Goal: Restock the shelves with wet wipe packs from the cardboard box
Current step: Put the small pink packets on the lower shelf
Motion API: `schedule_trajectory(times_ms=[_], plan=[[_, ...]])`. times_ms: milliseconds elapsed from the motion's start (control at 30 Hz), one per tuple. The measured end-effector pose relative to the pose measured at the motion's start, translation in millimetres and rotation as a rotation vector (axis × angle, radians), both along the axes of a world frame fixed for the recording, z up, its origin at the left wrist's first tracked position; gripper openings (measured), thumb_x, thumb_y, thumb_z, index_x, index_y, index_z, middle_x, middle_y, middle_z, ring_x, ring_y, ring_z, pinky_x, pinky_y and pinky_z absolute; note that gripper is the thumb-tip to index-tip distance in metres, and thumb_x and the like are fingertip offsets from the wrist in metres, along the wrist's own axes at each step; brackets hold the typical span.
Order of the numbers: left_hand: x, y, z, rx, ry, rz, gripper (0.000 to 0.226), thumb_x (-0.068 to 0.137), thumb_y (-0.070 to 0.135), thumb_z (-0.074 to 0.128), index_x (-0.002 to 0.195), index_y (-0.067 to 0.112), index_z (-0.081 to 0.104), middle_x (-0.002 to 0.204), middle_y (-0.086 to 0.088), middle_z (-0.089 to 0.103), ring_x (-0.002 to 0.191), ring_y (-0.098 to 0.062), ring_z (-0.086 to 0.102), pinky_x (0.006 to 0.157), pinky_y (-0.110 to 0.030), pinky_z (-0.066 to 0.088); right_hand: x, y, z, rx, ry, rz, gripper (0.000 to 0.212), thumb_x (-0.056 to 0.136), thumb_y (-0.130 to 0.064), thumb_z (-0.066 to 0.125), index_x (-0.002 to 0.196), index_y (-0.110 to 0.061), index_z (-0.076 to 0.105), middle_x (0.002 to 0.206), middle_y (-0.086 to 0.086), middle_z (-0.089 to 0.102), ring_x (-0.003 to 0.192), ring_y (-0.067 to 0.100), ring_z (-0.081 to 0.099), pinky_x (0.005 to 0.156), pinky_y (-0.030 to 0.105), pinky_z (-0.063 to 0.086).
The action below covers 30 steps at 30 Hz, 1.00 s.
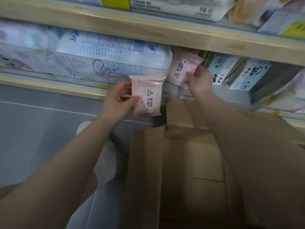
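under the shelf board (165, 35), the right-hand pink pack's (181, 70) top hides.

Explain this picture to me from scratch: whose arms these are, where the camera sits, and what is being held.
No machine here: a person wears a camera on the head, looking forward and down at their own bare arms. The left hand holds a pink plastic wet wipe pack in front of the wooden shelf. The right hand pushes a second pink wet wipe pack into the shelf, between a large white nappy pack and blue panda-printed packs. Below stands the open brown cardboard box.
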<state>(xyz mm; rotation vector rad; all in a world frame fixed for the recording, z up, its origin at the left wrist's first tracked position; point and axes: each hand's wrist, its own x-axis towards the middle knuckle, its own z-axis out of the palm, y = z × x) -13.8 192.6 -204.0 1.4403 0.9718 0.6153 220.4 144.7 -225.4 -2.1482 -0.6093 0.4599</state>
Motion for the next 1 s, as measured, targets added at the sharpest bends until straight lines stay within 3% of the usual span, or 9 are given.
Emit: schedule_trajectory(times_ms=[100,300,400,467,600,667,733,867,1000], plan=[[0,3,-3,-0.013,0.004,-0.001,0.032,0.085,-0.006,0.058,0.111,0.011,0.054,0.093,-0.008,0.065,0.081,-0.02,0.064,0.071,-0.034,0.058,-3,16,1,-0.033,-0.062,0.03,0.026,0.089,-0.01,0.055,0.115,-0.005,0.055,0.106,0.013,0.064,0.091,0.023,0.06,0.074,0.024,0.043],[1,3,5,0.019,0.021,-0.02,0.032,0.085,-0.007,0.058,0.112,0.011,0.056,0.1,-0.014,0.065,0.084,-0.02,0.064,0.073,-0.035,0.057,-14,0,14,0.0,0.007,0.054,0.042,0.091,-0.01,0.056,0.132,-0.006,0.044,0.127,0.012,0.056,0.114,0.022,0.054,0.076,0.008,0.03],[2,-4,19,0.045,0.012,-0.014,0.031,0.086,-0.004,0.059,0.112,0.013,0.055,0.103,-0.008,0.065,0.09,-0.016,0.065,0.07,-0.027,0.059,-30,-29,32,0.055,0.095,0.115,0.044,0.089,-0.01,0.059,0.132,-0.009,0.047,0.127,0.005,0.056,0.107,0.016,0.056,0.097,0.024,0.044],[4,-11,33,0.071,-0.006,-0.021,0.031,0.086,-0.003,0.059,0.111,0.015,0.054,0.105,-0.004,0.064,0.093,-0.015,0.064,0.07,-0.026,0.059,-43,-49,49,0.082,0.191,0.228,0.042,0.086,-0.004,0.059,0.127,-0.01,0.053,0.123,0.004,0.06,0.093,0.016,0.061,0.09,0.033,0.051],[13,-28,63,0.136,-0.065,-0.085,0.031,0.086,-0.007,0.058,0.11,0.013,0.054,0.097,-0.001,0.064,0.081,-0.007,0.064,0.068,-0.026,0.057,-68,-74,73,0.1,0.335,0.457,0.037,0.081,0.003,0.065,0.114,-0.012,0.061,0.105,0.002,0.068,0.084,0.019,0.066,0.081,0.032,0.054],[19,-33,73,0.168,-0.058,-0.121,0.031,0.085,-0.006,0.058,0.108,0.014,0.054,0.094,0.003,0.064,0.074,0.001,0.063,0.066,-0.022,0.056,-70,-79,78,0.147,0.318,0.427,0.029,0.08,-0.002,0.07,0.105,-0.015,0.063,0.099,0.004,0.07,0.079,0.01,0.067,0.078,0.024,0.055],[24,-35,79,0.197,-0.041,-0.126,0.028,0.085,-0.001,0.061,0.107,0.015,0.056,0.094,0.002,0.066,0.08,-0.005,0.065,0.073,-0.027,0.056,-66,-84,84,0.179,0.261,0.384,0.023,0.081,-0.006,0.071,0.098,-0.018,0.065,0.093,0.007,0.071,0.07,0.002,0.063,0.071,0.017,0.052],[27,-20,71,0.731,0.213,-0.083,0.035,0.084,0.021,0.065,0.117,0.016,0.059,0.116,0.002,0.06,0.109,-0.017,0.053,0.094,-0.029,0.042,-49,-90,86,0.145,0.058,0.325,0.02,0.087,-0.01,0.066,0.105,-0.017,0.065,0.093,-0.001,0.069,0.068,0.003,0.056,0.065,0.015,0.046],[23,10,42,1.136,0.476,-0.173,0.054,0.078,0.029,0.065,0.129,0.017,0.053,0.137,-0.015,0.048,0.128,-0.036,0.039,0.106,-0.055,0.031,-21,-84,71,0.035,-0.064,0.25,0.019,0.091,-0.017,0.061,0.107,-0.008,0.064,0.1,0.002,0.068,0.082,0.012,0.062,0.075,0.019,0.05]])
